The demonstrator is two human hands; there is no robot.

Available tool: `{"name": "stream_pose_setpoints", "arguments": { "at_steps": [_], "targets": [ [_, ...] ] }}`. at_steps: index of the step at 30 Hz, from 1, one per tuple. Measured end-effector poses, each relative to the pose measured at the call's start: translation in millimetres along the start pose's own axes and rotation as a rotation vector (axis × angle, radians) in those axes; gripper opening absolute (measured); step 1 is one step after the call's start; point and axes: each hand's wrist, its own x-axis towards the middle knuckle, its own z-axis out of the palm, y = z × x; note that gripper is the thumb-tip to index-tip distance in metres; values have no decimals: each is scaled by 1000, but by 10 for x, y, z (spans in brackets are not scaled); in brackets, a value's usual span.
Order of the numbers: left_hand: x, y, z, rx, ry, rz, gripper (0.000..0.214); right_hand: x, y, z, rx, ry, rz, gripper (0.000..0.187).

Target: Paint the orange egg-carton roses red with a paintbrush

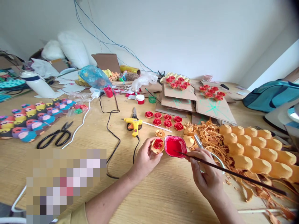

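My left hand is closed around a small carton flower, whose middle is red and whose outer petals are still bare orange-tan. In my right hand is a long dark paintbrush, its tip dipped into red paint in a scalloped dish. Just behind the flower lies an unpainted carton flower. Several red-painted flowers stand in two rows beyond it. A yellow hot glue gun rests on scissors to the left of these.
Orange egg cartons and a heap of carton scraps fill the right side. Cardboard sheets at the back bear more red flowers. Black scissors, painted cartons, a white bottle and cables lie left.
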Motion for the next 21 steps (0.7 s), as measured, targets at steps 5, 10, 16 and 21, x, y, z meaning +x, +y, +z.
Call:
{"name": "stream_pose_setpoints", "arguments": {
  "at_steps": [5, 10, 16, 21],
  "targets": [
    [-28, 8, 0, 82, -10, 52, 42, -7, -53, -51, 111, 19, -25, 28],
    [-59, -18, 2, 227, 9, 66, 42, 15, -108, -40, 157, 0, -80, 29],
    [-67, 29, 21, 277, 0, 69, 40, 53, -175, -16, 147, -21, -133, 30],
    [-67, 42, 33, 273, -10, 69, 37, 26, -173, -3, 133, -66, -180, 36]
  ]
}}
